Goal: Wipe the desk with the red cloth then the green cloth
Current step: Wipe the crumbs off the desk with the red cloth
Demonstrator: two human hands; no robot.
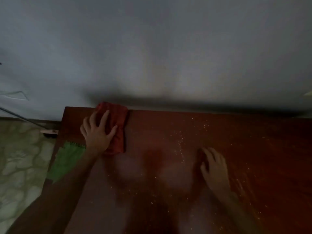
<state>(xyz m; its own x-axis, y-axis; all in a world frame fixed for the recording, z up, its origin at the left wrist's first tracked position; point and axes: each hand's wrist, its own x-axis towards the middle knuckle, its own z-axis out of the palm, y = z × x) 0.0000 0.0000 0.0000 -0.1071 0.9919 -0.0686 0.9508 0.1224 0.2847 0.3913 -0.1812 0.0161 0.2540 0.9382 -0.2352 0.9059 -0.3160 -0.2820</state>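
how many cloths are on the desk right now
2. The red cloth lies at the desk's far left corner under the left hand. The green cloth lies at the left edge, partly hidden by the forearm.

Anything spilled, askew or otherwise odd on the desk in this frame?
Yes. Pale crumbs lie scattered over the desk, mostly right of the red cloth under the left hand. The green cloth hangs over the desk's left edge. The right hand rests among the crumbs.

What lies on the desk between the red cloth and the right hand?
Only bare desk with scattered pale crumbs, between the red cloth and the right hand, in the head view.
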